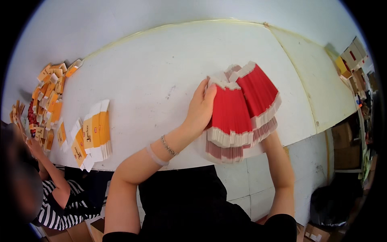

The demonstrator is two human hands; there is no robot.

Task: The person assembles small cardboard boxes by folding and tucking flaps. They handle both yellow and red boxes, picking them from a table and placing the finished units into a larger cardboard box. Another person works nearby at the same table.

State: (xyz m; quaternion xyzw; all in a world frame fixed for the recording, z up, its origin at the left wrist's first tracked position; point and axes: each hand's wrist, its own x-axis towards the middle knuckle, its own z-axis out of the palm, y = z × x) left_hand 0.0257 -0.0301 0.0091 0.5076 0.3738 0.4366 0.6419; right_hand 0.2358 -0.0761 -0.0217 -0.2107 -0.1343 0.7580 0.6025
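Note:
Fanned stacks of red and white flat folded cartons (229,109) stand over the table in front of me, their pale edges lined up in curved rows. My left hand (202,103) grips the left stack, thumb across its top edge and fingers along its side. A second red stack (260,92) leans beside it on the right, with more pinkish-white edges showing underneath. My right forearm (280,161) reaches up to the lower right of the stacks. The stacks hide my right hand and its fingers.
The white table (141,80) extends to the wall. Yellow-and-white flat cartons (96,129) lie at the left, near a heap of yellow boxes (50,94). A co-worker in a striped top (60,205) sits at far left. Shelves with boxes (350,141) and a black bag (332,205) stand at right.

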